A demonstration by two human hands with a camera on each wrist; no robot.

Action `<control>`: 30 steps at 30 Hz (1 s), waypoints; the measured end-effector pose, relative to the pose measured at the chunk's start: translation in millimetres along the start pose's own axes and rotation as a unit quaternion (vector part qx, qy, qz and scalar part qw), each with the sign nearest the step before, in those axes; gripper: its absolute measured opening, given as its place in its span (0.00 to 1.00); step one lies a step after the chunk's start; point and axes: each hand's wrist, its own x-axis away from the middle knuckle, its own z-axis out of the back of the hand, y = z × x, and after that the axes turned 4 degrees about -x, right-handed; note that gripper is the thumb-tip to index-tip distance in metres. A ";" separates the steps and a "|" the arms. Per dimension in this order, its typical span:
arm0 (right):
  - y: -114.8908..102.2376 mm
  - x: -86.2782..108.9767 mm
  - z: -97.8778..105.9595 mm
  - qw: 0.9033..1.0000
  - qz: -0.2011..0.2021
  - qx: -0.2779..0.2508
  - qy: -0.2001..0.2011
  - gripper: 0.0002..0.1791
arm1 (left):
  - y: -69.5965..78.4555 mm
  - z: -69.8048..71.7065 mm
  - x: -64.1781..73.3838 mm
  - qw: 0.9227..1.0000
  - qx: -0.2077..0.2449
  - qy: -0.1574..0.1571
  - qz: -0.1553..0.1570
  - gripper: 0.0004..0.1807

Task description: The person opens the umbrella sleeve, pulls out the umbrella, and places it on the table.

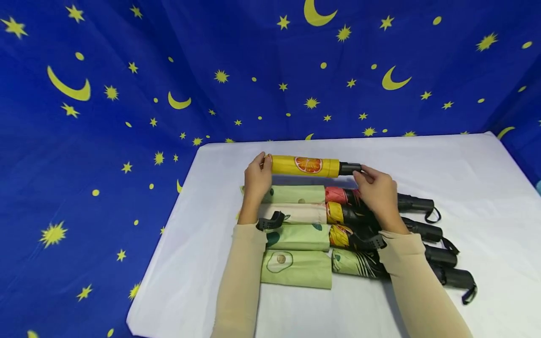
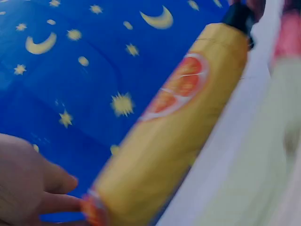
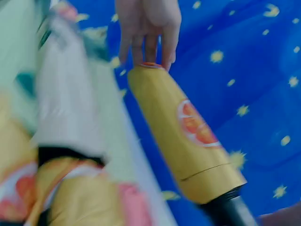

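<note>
A folded umbrella (image 1: 307,166) in a yellow sleeve with an orange-slice print is held level above the far part of the table. My left hand (image 1: 258,176) pinches the sleeve's left end, and its fingers (image 3: 150,49) reach that end in the right wrist view. At the other end my right hand (image 1: 377,190) grips the black handle (image 1: 350,169), which sticks out of the sleeve. Below the hands lie flat sleeves in pale green and white, among them an avocado-print sleeve (image 1: 297,270). Folded umbrellas with black handles lie to their right, such as a green-striped umbrella (image 1: 357,263).
The white table (image 1: 177,281) carries the row of sleeves and umbrellas in its middle. Black wrist straps (image 1: 469,295) hang from some handles at the right. A blue curtain (image 1: 270,61) with moons and stars stands behind the table and at its left.
</note>
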 end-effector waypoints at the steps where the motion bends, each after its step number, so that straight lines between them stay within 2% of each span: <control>1: -4.7 2.3 3.2 0.999 0.008 -0.034 0.037 0.27 | 2.4 1.5 2.2 0.999 0.043 0.013 -0.001 0.26; 2: -10.8 4.7 7.3 0.994 0.018 -0.079 0.070 0.25 | 5.0 4.1 4.8 0.995 0.095 0.024 -0.006 0.26; 3: -17.4 6.8 12.2 0.985 0.031 -0.137 0.096 0.22 | 7.9 7.6 7.8 0.988 0.151 0.033 -0.015 0.26; 4: -24.6 9.2 18.4 0.972 0.046 -0.199 0.114 0.20 | 11.3 12.1 11.3 0.978 0.205 0.038 -0.028 0.27; 6: -38.9 13.7 32.4 0.935 0.082 -0.324 0.120 0.18 | 17.3 23.4 17.6 0.953 0.294 0.027 -0.066 0.29; 8: -49.8 18.1 46.9 0.889 0.108 -0.434 0.097 0.20 | 21.4 36.0 23.7 0.929 0.357 -0.004 -0.101 0.30; 9: -54.0 20.2 53.7 0.873 0.118 -0.466 0.083 0.21 | 22.4 42.1 26.5 0.921 0.372 -0.021 -0.116 0.30; 10: -57.3 22.1 60.1 0.863 0.126 -0.484 0.065 0.22 | 22.5 47.7 29.1 0.916 0.378 -0.037 -0.128 0.30; 12: -61.0 24.9 70.3 0.861 0.138 -0.489 0.025 0.22 | 20.9 57.3 33.6 0.912 0.378 -0.067 -0.142 0.28; 13: -61.5 25.9 73.9 0.865 0.144 -0.481 0.007 0.21 | 20.1 60.8 35.4 0.912 0.374 -0.079 -0.147 0.28; 15: -61.8 27.6 78.2 0.879 0.159 -0.448 -0.026 0.19 | 18.3 64.8 37.8 0.915 0.357 -0.100 -0.156 0.26; 17: -60.9 28.9 80.2 0.887 0.169 -0.426 -0.061 0.18 | 18.0 65.7 38.9 0.915 0.350 -0.121 -0.162 0.26; 18: -60.4 29.6 81.0 0.887 0.171 -0.423 -0.078 0.18 | 18.1 65.5 39.0 0.913 0.352 -0.130 -0.164 0.28; 19: -60.7 30.7 81.9 0.891 0.168 -0.412 -0.087 0.18 | 18.6 65.4 39.2 0.910 0.357 -0.137 -0.162 0.30; 21: -60.7 32.9 84.7 0.893 0.164 -0.402 -0.114 0.17 | 20.0 65.1 39.5 0.900 0.381 -0.148 -0.154 0.32; 23: -61.5 35.7 87.6 0.895 0.150 -0.396 -0.140 0.18 | 21.5 66.2 40.7 0.890 0.402 -0.157 -0.148 0.28; 25: -63.0 38.4 89.6 0.903 0.139 -0.378 -0.151 0.19 | 23.5 68.3 42.6 0.880 0.417 -0.168 -0.150 0.22; 26: -63.1 39.3 90.3 0.903 0.136 -0.375 -0.159 0.20 | 24.1 69.5 43.6 0.877 0.421 -0.173 -0.154 0.21; 28: -64.0 41.3 91.2 0.910 0.124 -0.361 -0.162 0.22 | 25.3 71.7 45.5 0.872 0.424 -0.185 -0.161 0.20; 30: -63.8 42.4 92.5 0.915 0.119 -0.349 -0.165 0.22 | 26.6 73.1 46.6 0.872 0.417 -0.195 -0.167 0.24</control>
